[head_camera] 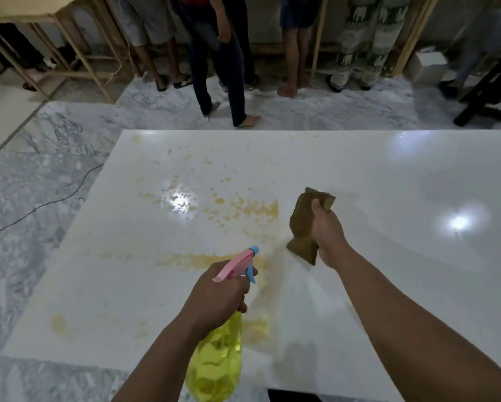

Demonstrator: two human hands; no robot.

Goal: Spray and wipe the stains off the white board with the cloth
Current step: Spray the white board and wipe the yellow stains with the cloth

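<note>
Two grips, both clenched: left hand [219, 294] round yellow spray bottle [216, 361], right hand [327, 232] round brown cloth [301, 224], over stained white board [388, 184].

No legible text, labels, brands, numbers or signs found. The spray bottle [214, 361] carries no readable label. The white board [359, 175] bears yellowish stains only, no writing. The cloth [303, 224] is unmarked. The patterned trousers [362, 39] show elephant figures, no lettering.
</note>
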